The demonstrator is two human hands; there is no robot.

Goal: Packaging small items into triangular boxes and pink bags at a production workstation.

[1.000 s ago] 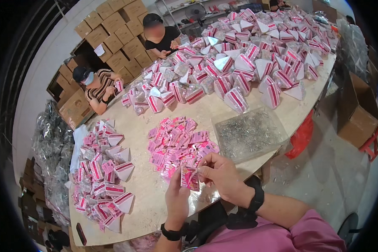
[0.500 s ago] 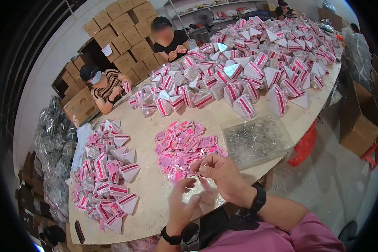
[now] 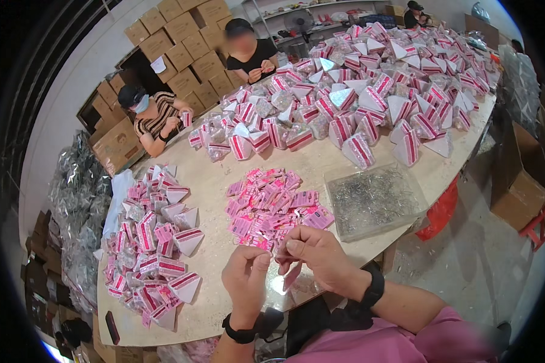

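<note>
Above the table's near edge, my two hands are raised close together. My right hand [image 3: 318,257] is closed in a pinch, and a small pink card [image 3: 292,276] hangs below its fingers. Left of it, my left hand [image 3: 245,275] is closed too, thumb pressed against the fingers; whatever lies in it is too small or hidden to make out. Just beyond both hands lies a loose heap of pink printed cards [image 3: 266,202]. To the right of the heap stands a clear shallow box [image 3: 375,202] full of thin metal pins or wires.
Bagged wedge-shaped packs [image 3: 157,254] with pink-striped labels are piled at left; a larger pile [image 3: 369,91] covers the far table [image 3: 206,187]. A dark phone-like object [image 3: 112,328] lies near the left edge. Two people work across the table, another farther back. Cartons [image 3: 184,54] stack behind.
My left hand has risen leftward and gone from spread fingers to closed. My right hand stays pinched, the pink card now hanging below it. The view has shifted slightly.
</note>
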